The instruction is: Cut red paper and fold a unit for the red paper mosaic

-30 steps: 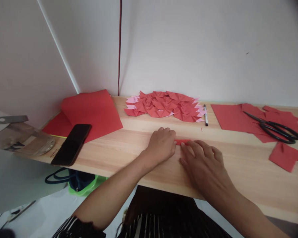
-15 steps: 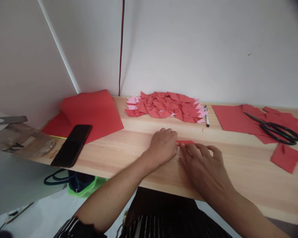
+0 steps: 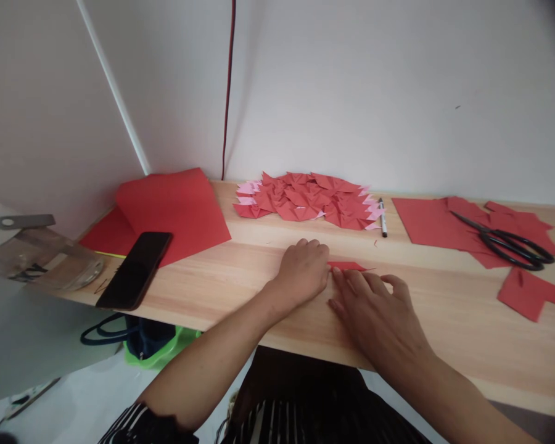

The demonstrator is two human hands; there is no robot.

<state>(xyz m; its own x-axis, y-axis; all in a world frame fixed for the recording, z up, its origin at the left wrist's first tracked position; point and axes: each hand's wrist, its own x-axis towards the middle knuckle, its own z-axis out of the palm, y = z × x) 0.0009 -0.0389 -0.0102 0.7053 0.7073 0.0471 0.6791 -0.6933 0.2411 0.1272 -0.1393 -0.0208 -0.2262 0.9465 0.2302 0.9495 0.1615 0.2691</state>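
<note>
A small folded piece of red paper [image 3: 348, 266] lies on the wooden table between my hands, its pointed right end showing. My left hand [image 3: 304, 268] is closed over its left end, which the knuckles hide. From the near side, my right hand [image 3: 374, 302] presses the paper's lower edge with its fingertips, the thumb tucked close to the index finger. Just beyond my hands, against the wall, rest rows of folded red and pink paper pieces [image 3: 305, 197]. A marker pen [image 3: 383, 219] lies at their right end.
Black-handled scissors [image 3: 513, 243] lie across red paper sheets [image 3: 425, 219] on the right, with a cut red piece [image 3: 522, 296] nearer. Left are large red sheets [image 3: 180, 209], a dark phone [image 3: 136, 271] and a clear plastic container [image 3: 60, 265]. The table's front edge runs below my wrists.
My right hand has shifted slightly left along the folded paper, and more of the paper's pointed right end shows. The left hand stays in place. The view has turned slightly.
</note>
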